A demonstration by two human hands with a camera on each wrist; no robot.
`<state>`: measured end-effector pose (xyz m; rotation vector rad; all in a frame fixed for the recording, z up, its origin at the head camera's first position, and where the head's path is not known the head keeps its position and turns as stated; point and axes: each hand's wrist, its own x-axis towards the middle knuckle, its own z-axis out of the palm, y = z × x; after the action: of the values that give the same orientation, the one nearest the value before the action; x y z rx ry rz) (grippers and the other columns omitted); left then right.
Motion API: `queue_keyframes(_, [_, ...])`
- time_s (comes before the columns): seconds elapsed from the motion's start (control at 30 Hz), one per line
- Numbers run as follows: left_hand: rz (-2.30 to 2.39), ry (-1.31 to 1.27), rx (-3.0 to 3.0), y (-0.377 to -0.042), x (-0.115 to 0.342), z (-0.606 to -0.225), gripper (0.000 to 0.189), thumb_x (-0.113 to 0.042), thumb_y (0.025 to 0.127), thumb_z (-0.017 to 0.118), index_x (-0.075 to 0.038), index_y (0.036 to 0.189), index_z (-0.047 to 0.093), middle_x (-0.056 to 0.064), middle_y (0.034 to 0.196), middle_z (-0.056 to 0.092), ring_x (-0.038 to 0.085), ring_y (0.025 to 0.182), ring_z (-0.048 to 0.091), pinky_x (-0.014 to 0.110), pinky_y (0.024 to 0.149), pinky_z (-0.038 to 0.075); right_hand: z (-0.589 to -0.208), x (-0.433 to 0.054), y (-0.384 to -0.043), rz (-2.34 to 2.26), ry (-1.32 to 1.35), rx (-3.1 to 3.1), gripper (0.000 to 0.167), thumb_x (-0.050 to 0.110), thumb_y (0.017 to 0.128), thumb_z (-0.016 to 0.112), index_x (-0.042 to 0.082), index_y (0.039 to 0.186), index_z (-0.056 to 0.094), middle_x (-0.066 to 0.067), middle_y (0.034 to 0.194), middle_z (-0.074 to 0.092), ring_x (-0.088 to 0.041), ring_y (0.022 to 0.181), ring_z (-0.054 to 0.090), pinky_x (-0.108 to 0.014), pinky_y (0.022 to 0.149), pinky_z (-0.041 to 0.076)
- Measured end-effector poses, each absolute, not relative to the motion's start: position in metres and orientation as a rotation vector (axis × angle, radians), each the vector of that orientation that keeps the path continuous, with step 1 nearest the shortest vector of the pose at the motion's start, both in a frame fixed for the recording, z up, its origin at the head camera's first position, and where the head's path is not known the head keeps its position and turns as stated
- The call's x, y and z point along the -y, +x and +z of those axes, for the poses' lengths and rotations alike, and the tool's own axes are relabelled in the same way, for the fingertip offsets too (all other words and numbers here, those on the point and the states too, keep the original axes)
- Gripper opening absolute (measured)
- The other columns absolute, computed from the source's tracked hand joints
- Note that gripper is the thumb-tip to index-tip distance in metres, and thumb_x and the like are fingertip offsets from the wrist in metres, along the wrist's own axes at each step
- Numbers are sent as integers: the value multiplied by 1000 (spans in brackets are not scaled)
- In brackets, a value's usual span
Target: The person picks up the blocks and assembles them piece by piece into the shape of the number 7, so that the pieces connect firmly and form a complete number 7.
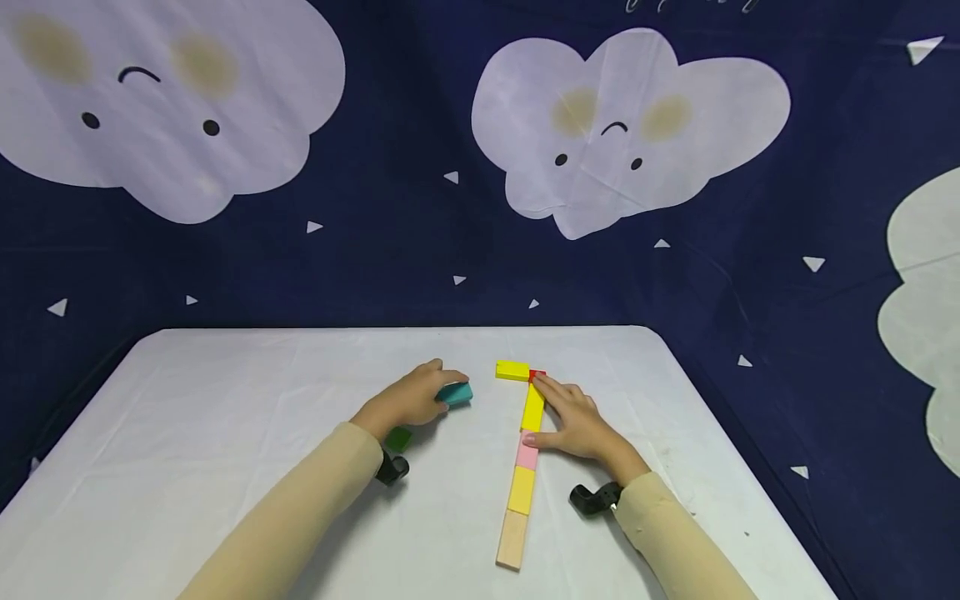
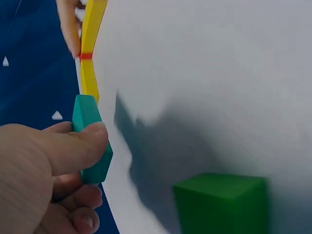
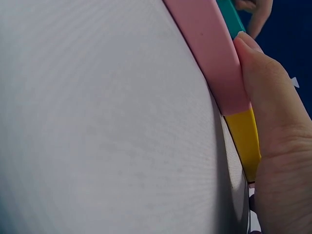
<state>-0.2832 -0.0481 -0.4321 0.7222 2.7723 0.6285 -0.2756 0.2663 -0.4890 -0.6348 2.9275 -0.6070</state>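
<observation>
My left hand pinches a teal block between thumb and fingers, held above the table in the left wrist view. A green block stands on the table beneath that forearm. To the right runs a row of blocks laid end to end: a plain wood block, a yellow-orange one, a pink one and a yellow one. A red block and another yellow block turn left at its far end. My right hand touches the row, thumb against the pink block, fingertips at the red.
A white cloth covers the table. Behind it hangs a dark blue backdrop with white clouds and small triangles. Black wrist-camera mounts stick out below both wrists.
</observation>
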Motion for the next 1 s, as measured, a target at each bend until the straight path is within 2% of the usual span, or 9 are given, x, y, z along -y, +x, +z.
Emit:
queue_keyframes(0.17, [617,695,-2761,-301,43,-432,55,-9,91,70,-19,142,55,13,123,55,21,108,54,42,104,46,-489,-267,-274,-616,-622,-2923,109,73,73,71,27,159,23,7,166,20,-28,140,32,-55,108,27])
queue_keyframes(0.3, [624,655,-2760,-312,40,-435,54,-9,92,70,-21,142,55,15,132,53,23,118,53,43,108,43,-490,-267,-274,-613,-629,-2926,108,72,73,71,27,159,22,6,166,20,-29,140,33,-55,108,28])
queue_keyframes(0.5, [614,624,-2766,-324,36,-437,53,-8,91,70,-21,141,56,15,131,52,26,120,52,43,108,43,-491,-266,-276,-619,-623,-2922,109,73,73,71,28,159,22,6,166,20,-28,140,32,-56,111,25])
queue_keyframes(0.67, [605,578,-2744,-329,32,-437,53,-8,92,69,-23,141,56,21,152,39,34,141,40,49,115,35,-493,-266,-278,-609,-618,-2921,110,75,72,70,31,159,20,6,166,20,-28,141,32,-56,111,25])
queue_keyframes(0.73, [595,560,-2752,-331,32,-438,52,-9,92,69,-25,141,57,21,156,35,35,144,36,51,116,33,-493,-266,-279,-615,-621,-2925,109,74,72,71,31,159,20,6,166,21,-28,140,32,-56,111,25])
queue_keyframes(1.0, [423,642,-2877,-337,26,-442,51,-9,92,69,-32,136,60,12,144,53,31,133,45,51,113,36,-495,-266,-279,-620,-616,-2923,110,74,71,71,30,159,21,7,166,20,-28,140,31,-55,111,25])
